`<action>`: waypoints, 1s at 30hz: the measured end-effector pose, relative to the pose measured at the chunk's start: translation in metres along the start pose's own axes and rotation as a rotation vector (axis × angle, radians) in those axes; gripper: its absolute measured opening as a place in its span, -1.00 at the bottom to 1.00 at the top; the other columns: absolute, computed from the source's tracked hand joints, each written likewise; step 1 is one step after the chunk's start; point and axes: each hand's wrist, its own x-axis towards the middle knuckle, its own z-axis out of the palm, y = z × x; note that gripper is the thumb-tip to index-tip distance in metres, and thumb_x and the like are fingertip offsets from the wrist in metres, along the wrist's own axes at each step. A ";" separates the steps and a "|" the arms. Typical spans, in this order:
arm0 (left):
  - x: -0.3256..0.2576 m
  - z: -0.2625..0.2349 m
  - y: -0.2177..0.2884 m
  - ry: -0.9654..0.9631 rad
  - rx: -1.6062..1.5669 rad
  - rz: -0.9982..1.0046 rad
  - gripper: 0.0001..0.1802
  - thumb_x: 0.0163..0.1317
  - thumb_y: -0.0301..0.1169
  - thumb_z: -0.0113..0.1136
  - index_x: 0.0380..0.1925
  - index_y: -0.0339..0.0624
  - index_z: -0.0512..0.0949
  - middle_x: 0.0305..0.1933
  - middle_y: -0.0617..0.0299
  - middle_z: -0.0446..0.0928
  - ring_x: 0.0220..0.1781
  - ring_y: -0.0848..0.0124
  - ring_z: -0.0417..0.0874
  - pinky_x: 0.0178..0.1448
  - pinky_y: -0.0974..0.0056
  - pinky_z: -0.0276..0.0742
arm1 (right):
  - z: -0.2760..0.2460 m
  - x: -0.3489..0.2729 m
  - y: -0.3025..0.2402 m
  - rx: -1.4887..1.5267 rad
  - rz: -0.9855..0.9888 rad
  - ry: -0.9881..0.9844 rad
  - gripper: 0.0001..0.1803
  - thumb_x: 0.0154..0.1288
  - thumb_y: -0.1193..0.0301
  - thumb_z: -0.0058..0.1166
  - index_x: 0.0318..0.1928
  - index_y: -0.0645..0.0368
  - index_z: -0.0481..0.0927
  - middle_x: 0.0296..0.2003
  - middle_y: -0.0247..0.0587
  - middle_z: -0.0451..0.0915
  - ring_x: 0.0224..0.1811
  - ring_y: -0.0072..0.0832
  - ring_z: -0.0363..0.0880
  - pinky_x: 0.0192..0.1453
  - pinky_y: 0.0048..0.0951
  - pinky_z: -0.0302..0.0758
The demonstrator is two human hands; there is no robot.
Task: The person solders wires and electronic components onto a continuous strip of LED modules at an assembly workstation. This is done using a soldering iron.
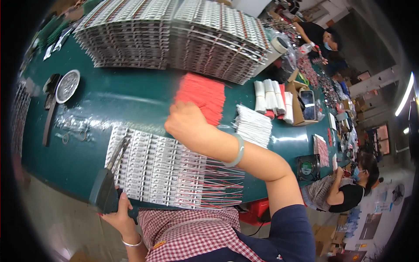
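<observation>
My left hand [121, 215] is wrapped round the handle of a dark pistol-shaped tool [103, 185], which looks like a soldering gun. Its long metal nose slants up over the left part of a panel of pale metal strips [150, 168]. Red and white wires [222, 183] stick out from the panel's right side. Beyond the panel, my right hand [187, 120] is closed at the near left edge of a heap of red wires [205, 96]; its fingertips are hidden. A heap of white wires [253, 125] lies to the right of my forearm.
Two tall stacks of similar panels [131, 43] stand at the back of the green table [113, 94]. A round metal bowl [67, 86] sits at the left. Bundled white wires [270, 96] and a cardboard box [297, 115] are at the right. Two people work farther along.
</observation>
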 end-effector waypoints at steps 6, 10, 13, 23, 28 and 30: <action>-0.008 -0.004 0.001 0.002 0.000 -0.069 -0.61 0.15 -0.73 0.25 0.03 -0.44 0.51 -0.09 0.04 0.62 -0.53 0.52 0.49 -0.54 0.40 0.37 | 0.012 0.009 -0.025 -0.100 -0.067 -0.193 -0.94 0.06 0.41 0.25 -0.46 -0.01 0.76 -0.41 -0.31 0.68 -0.21 -0.37 0.63 -0.18 -0.35 0.51; -0.007 -0.005 0.007 -0.003 -0.086 -0.073 -0.56 0.14 -0.72 0.31 0.06 -0.48 0.53 -0.11 0.01 0.64 -0.52 0.51 0.54 -0.52 0.39 0.43 | 0.012 -0.006 -0.016 0.017 0.021 0.026 -0.92 0.07 0.45 0.23 -0.39 0.08 0.74 -0.39 -0.30 0.61 -0.22 -0.35 0.60 -0.20 -0.37 0.49; -0.005 -0.002 0.009 -0.047 -0.184 -0.197 -0.49 0.13 -0.66 0.33 0.12 -0.38 0.47 -0.05 -0.04 0.63 -0.51 0.45 0.56 -0.55 0.38 0.45 | 0.012 -0.019 -0.024 0.271 0.057 0.221 -0.83 0.06 0.51 0.19 -0.27 0.19 0.70 -0.35 -0.23 0.55 -0.23 -0.29 0.55 -0.23 -0.33 0.47; -0.008 0.010 -0.003 -0.204 0.044 -0.145 -0.63 0.14 -0.68 0.37 -0.01 -0.38 0.58 -0.16 0.12 0.66 -0.43 0.51 0.59 -0.42 0.41 0.50 | 0.050 -0.040 -0.055 0.593 0.229 0.408 -0.70 0.07 0.68 0.26 -0.12 0.28 0.70 -0.27 -0.17 0.62 -0.25 -0.25 0.57 -0.22 -0.27 0.54; -0.005 0.019 -0.005 -0.267 0.214 0.006 -0.73 0.09 -0.62 0.46 -0.19 -0.41 0.66 -0.25 0.16 0.70 -0.31 0.50 0.67 -0.23 0.37 0.59 | 0.053 -0.040 -0.058 0.554 0.211 0.435 -0.66 0.01 0.71 0.25 -0.12 0.29 0.70 -0.28 -0.17 0.61 -0.25 -0.26 0.57 -0.23 -0.29 0.56; -0.003 0.023 -0.006 -0.274 0.257 0.088 -0.76 0.08 -0.63 0.45 -0.22 -0.41 0.65 -0.26 0.12 0.68 -0.33 0.48 0.67 -0.25 0.37 0.58 | 0.055 -0.039 -0.058 0.560 0.210 0.436 -0.65 0.00 0.71 0.24 -0.12 0.29 0.70 -0.28 -0.17 0.61 -0.25 -0.26 0.57 -0.23 -0.29 0.56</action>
